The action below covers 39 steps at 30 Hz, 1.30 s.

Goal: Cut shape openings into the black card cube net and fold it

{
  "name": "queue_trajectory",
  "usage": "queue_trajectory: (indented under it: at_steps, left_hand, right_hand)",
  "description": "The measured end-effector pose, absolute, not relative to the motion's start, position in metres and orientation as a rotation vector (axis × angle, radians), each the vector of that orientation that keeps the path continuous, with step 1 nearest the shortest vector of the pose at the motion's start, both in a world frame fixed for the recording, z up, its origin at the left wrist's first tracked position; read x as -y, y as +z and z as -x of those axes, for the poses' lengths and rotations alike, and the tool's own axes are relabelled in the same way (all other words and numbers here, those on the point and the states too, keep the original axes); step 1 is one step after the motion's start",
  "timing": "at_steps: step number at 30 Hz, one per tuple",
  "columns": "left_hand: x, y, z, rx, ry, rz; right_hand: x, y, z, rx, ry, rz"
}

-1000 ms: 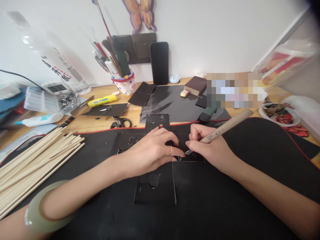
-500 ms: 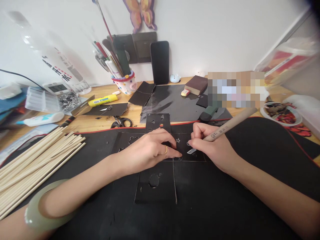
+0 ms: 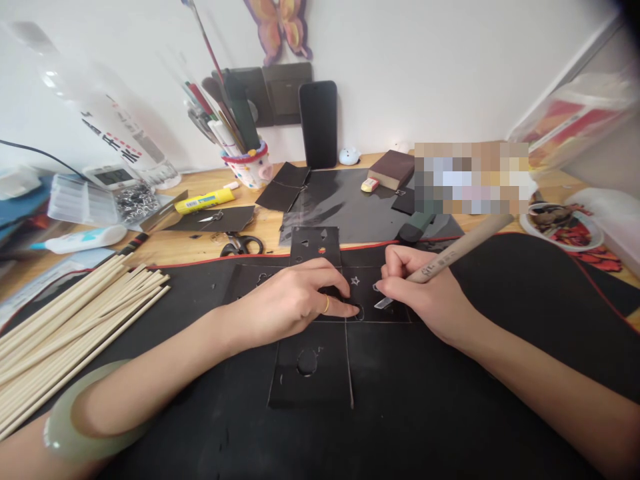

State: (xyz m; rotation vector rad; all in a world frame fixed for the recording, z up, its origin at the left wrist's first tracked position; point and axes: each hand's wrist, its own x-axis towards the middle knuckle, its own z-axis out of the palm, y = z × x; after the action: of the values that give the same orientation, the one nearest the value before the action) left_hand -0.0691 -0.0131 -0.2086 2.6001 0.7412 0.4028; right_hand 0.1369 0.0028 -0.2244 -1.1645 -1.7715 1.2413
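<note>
two hands are working over the black card (image 3: pixel 310 383), which is lying flat on the dark mat (image 3: pixel 475 413) right in front of the person. since a second ago the left hand (image 3: pixel 295 303) has been sliding back, uncovering one star cut-out (image 3: pixel 355 281), and the blade (image 3: pixel 384 303) is no longer meeting its fingertip, so that cut looks finished. the left hand is lying open, gripping nothing, fingertips pressing the card down. the right hand (image 3: pixel 425 300) is wrapping closed, pen-style, around the one wooden-handled knife (image 3: pixel 450 257), its blade sitting low over the card. counting: one ring (image 3: pixel 326 305), one bangle (image 3: pixel 75 427), one round hole (image 3: pixel 307 362), one pair of scissors (image 3: pixel 243 245), and a sprawl of wooden sticks (image 3: pixel 75 313) too many to count.
</note>
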Motion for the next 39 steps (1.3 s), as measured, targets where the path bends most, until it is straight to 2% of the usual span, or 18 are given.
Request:
queue_trajectory:
  at_steps: [17, 23, 31, 39]
  left_hand:
    - [0.012, -0.213, 0.072, -0.728, 0.370, -2.640]
    - [0.017, -0.217, 0.070, -0.899, 0.557, -2.489]
    - [0.020, -0.215, 0.067, -0.810, 0.360, -2.614]
    - [0.025, -0.216, 0.063, -1.070, 0.406, -2.598]
  right_hand:
    - [-0.002, -0.223, -0.137, 1.799, 1.252, 1.156]
    - [-0.002, -0.226, -0.137, 1.747, 1.231, 1.177]
    - [-0.004, -0.225, -0.137, 1.762, 1.231, 1.222]
    - [-0.004, -0.221, -0.134, 1.836, 1.115, 1.254]
